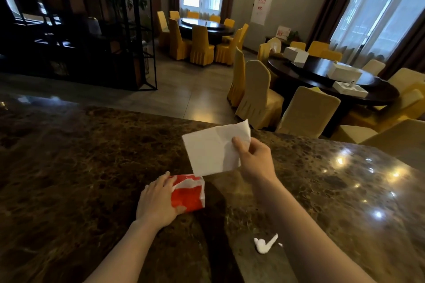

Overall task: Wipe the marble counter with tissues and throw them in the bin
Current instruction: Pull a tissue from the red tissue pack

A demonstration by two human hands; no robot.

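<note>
A dark brown marble counter (80,167) fills the lower part of the head view. A red and white tissue pack (189,194) lies on it, and my left hand (158,202) presses down on the pack's left side. My right hand (254,158) is raised just above and to the right of the pack, pinching a white tissue (212,149) that hangs unfolded in the air. No bin is in view.
A small white scrap (264,244) lies on the counter near my right forearm. Beyond the counter's far edge stand covered chairs (257,94), a round dark table (333,80) with white boxes, and a black metal shelf (92,30) at the left.
</note>
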